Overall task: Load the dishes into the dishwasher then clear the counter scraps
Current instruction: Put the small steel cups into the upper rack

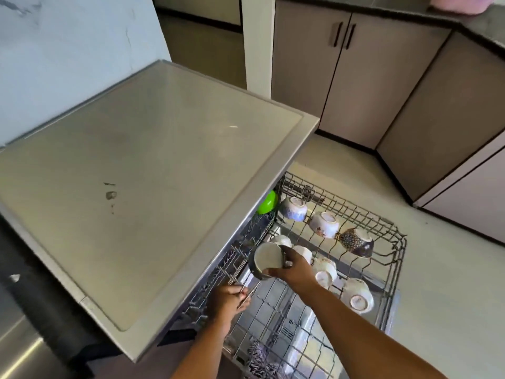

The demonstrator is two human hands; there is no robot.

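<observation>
The dishwasher's upper wire rack (393, 236) is pulled out below the grey counter (153, 170). Several patterned cups lie upside down in it, among them a blue-and-white cup (293, 209), a white floral cup (323, 224) and a dark patterned cup (356, 242). My right hand (295, 269) grips a pale round cup (267, 259) by its rim, tilted over the rack's left side. My left hand (228, 298) pinches a thin metal utensil (250, 292) at the rack's left edge. A green item (267, 202) sits deep under the counter edge.
Small dark scraps (110, 195) lie on the counter top. Grey cabinet doors (336, 75) line the far wall and the right side, with pale floor (442, 269) between. A patterned cloth (259, 356) shows at the bottom beside the rack.
</observation>
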